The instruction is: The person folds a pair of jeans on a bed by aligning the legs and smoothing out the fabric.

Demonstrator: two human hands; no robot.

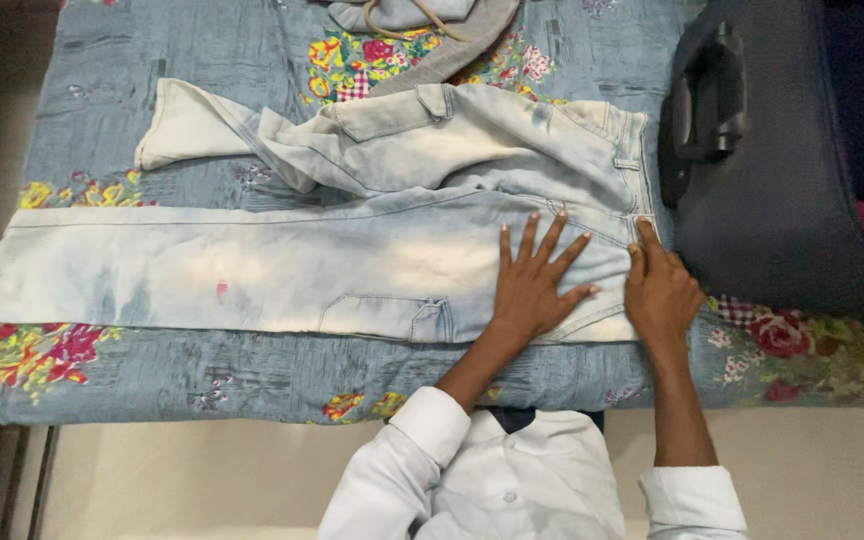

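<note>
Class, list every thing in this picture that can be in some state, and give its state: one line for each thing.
Jeans: spread flat, one leg straight, the other crumpled and folded back.
Left hand: open, fingers spread, pressing flat on the jeans.
Right hand: open, resting at the waistband.
Suitcase: closed as far as it shows, lying beside the jeans.
Grey garment: bunched at the bed's far edge.
Bedsheet: spread over the bed.

Pale washed-out cargo jeans (312, 260) lie flat lengthwise on the floral bedsheet (152, 370), near leg straight along the sheet's front edge, far leg crumpled and bent, waistband at the sheet's right end.
</note>
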